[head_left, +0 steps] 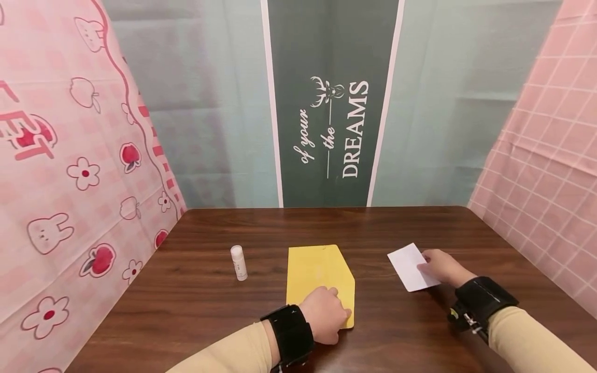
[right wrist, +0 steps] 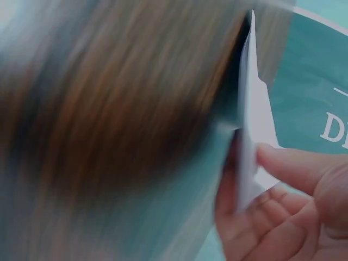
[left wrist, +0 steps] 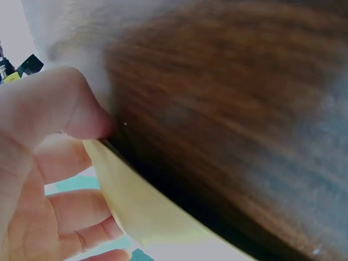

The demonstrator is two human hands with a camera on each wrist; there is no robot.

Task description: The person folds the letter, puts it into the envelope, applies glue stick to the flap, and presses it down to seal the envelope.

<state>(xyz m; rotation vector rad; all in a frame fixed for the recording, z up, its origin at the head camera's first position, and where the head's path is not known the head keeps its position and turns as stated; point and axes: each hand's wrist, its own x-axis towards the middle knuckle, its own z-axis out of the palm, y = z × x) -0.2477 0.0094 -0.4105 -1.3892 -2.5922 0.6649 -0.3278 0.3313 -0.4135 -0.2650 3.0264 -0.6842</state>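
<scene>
A yellow envelope (head_left: 308, 274) lies on the dark wooden table in the head view, one upper corner slanted. At its lower right edge is my left hand (head_left: 323, 315). The left wrist view shows the thumb and fingers (left wrist: 81, 209) on opposite sides of the envelope's edge (left wrist: 141, 201), pinching it. Farther right, my right hand (head_left: 445, 267) holds a white piece of paper (head_left: 408, 267) a little above the table. In the right wrist view the thumb presses one face of the paper (right wrist: 258, 119), with the other fingers behind it.
A white glue stick (head_left: 239, 263) lies on the table (head_left: 196, 295) to the left of the envelope. Pink patterned cloth (head_left: 84, 223) hangs on the left, pink checked cloth (head_left: 555, 155) on the right. A green printed curtain (head_left: 331, 191) stands behind the table's far edge.
</scene>
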